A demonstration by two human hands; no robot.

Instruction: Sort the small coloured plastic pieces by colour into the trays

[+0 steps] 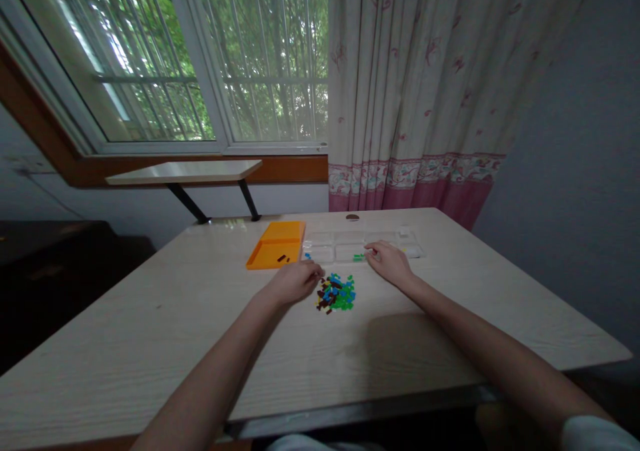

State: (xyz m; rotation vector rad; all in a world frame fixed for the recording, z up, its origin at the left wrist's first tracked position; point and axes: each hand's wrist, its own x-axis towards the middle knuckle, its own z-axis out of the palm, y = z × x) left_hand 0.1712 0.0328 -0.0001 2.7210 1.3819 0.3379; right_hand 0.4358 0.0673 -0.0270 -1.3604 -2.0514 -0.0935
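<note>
A small heap of tiny pieces in green, blue, yellow and dark brown lies on the pale wooden table. My left hand rests just left of the heap, fingers curled together at its edge; what they pinch is too small to see. My right hand reaches over the near edge of a clear compartment tray, fingers bent, next to a few green pieces in one compartment. A blue piece sits in the tray's left part.
An orange lid or tray with a couple of dark pieces lies left of the clear tray. A small dark object sits at the table's far edge. A narrow shelf stands under the window; a curtain hangs at the right.
</note>
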